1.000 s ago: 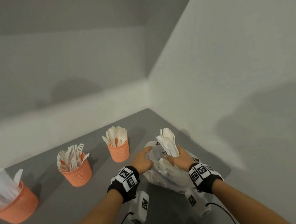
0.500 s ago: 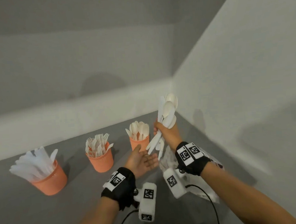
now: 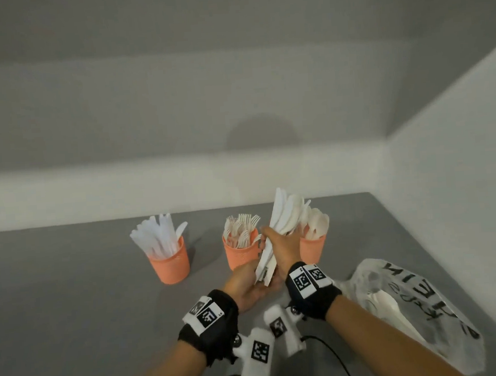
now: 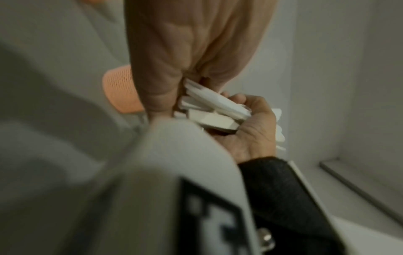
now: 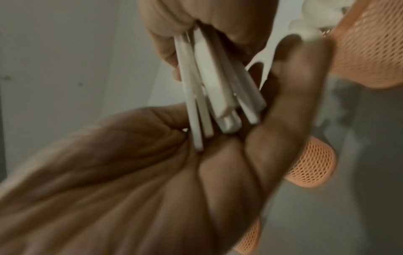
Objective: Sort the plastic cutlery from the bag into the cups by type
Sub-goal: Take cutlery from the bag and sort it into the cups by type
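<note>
My right hand (image 3: 281, 242) grips a bundle of white plastic cutlery (image 3: 288, 214) upright in front of the fork and spoon cups. My left hand (image 3: 247, 280) lies open, palm up, under the bundle's handle ends (image 5: 218, 96), which touch its palm (image 5: 196, 181). Three orange mesh cups stand in a row: the knife cup (image 3: 169, 262) on the left, the fork cup (image 3: 239, 253) in the middle, the spoon cup (image 3: 314, 247) on the right, partly hidden by my right hand. The clear plastic bag (image 3: 410, 305) lies to the right with some white cutlery inside.
The grey table (image 3: 72, 288) ends at a white wall (image 3: 447, 203) on the right, close behind the bag, and another at the back. Cables and wrist cameras (image 3: 258, 351) hang under my forearms. Bare table surface lies left of the knife cup.
My right hand pulled the bundle out of the bag and carried it left and up to the cups. My left hand let go of the bag and came under the handle ends.
</note>
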Demonstrator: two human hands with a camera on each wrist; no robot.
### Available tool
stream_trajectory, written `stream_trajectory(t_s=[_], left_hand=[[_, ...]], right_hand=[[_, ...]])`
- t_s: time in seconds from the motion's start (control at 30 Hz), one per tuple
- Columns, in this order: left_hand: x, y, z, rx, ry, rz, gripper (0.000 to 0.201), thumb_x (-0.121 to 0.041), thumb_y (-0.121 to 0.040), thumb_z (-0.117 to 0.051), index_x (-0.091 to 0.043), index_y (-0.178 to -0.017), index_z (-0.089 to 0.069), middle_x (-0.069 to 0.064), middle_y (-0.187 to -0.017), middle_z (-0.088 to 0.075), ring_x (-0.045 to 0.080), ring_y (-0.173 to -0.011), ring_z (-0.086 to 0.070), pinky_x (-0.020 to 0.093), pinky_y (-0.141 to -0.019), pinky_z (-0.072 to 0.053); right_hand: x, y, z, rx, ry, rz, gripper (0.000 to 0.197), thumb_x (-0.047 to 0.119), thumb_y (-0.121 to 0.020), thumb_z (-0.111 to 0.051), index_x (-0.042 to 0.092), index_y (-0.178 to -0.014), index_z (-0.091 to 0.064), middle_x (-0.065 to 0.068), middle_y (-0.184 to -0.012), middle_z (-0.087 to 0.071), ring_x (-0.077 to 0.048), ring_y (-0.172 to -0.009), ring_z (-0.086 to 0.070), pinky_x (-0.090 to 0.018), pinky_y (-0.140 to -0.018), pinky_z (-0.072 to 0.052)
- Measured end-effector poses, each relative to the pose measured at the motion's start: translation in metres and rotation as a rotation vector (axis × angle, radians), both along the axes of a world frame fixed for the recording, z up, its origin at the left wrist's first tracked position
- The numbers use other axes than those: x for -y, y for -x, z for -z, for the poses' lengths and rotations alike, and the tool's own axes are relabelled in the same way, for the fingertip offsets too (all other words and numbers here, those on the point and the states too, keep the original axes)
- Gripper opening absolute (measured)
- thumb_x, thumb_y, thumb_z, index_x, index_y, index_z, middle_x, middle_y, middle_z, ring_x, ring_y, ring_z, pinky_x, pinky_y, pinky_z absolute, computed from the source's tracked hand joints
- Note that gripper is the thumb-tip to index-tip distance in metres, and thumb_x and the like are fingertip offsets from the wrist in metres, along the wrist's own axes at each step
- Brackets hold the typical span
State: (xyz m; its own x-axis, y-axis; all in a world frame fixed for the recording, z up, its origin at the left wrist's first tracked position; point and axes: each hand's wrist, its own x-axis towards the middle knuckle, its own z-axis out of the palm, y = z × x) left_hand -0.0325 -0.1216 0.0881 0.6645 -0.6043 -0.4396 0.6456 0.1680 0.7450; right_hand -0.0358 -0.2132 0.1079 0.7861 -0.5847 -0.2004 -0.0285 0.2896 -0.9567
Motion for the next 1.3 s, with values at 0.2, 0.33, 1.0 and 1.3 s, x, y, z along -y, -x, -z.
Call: stream_trajectory(t_s=[0.2,0.33,1.0,1.3], left_hand=[[-0.026,-0.015,-0.007,0.213,-0.03,0.116,0.028,-0.016,-0.075,-0.049,-0.009,-0.101,-0.056,0.008,-0.082,-0.06,0.017,-0.07,-0.057,0.024,-0.059,-0.05],[-0.032,-0.021,-0.011,0.463,-0.198,0.246,0.036,-0.012,-0.068,-0.054,-0.008,-0.104,-0.05,0.008,-0.073,-0.056,0.011,-0.056,-0.055,0.019,-0.048,-0.043],[-0.069,-0.071,-0.014,0.715,-0.656,0.015,0.031,-0.04,-0.091,-0.053,-0.012,-0.084,-0.063,-0.002,-0.078,-0.062,0.006,-0.067,-0.059,0.014,-0.059,-0.046],[-0.049,-0.082,-0.012,0.565,-0.413,-0.274,0.02,-0.024,-0.085,-0.066,-0.006,-0.088,-0.057,0.002,-0.066,-0.061,0.01,-0.051,-0.056,0.018,-0.049,-0.048]], right_hand=[[-0.013,-0.014,-0.001,0.071,0.103,-0.096,0.013,-0.002,-0.081,-0.063,0.004,-0.091,-0.056,-0.004,-0.07,-0.06,-0.012,-0.061,-0.059,-0.014,-0.048,-0.05],[-0.024,-0.025,0.004,0.024,0.123,-0.272,0.007,0.003,-0.084,-0.062,0.003,-0.087,-0.056,0.002,-0.052,-0.06,-0.003,-0.045,-0.059,-0.015,-0.047,-0.048],[-0.005,-0.049,0.027,-0.024,-0.159,-0.579,0.01,0.006,-0.091,-0.051,0.0,-0.098,-0.052,-0.003,-0.049,-0.057,-0.013,-0.039,-0.052,-0.02,-0.041,-0.044],[-0.017,-0.054,0.039,-0.007,0.035,-0.67,0.004,0.012,-0.087,-0.062,0.013,-0.088,-0.059,-0.004,-0.057,-0.062,-0.011,-0.036,-0.05,-0.021,-0.038,-0.042]])
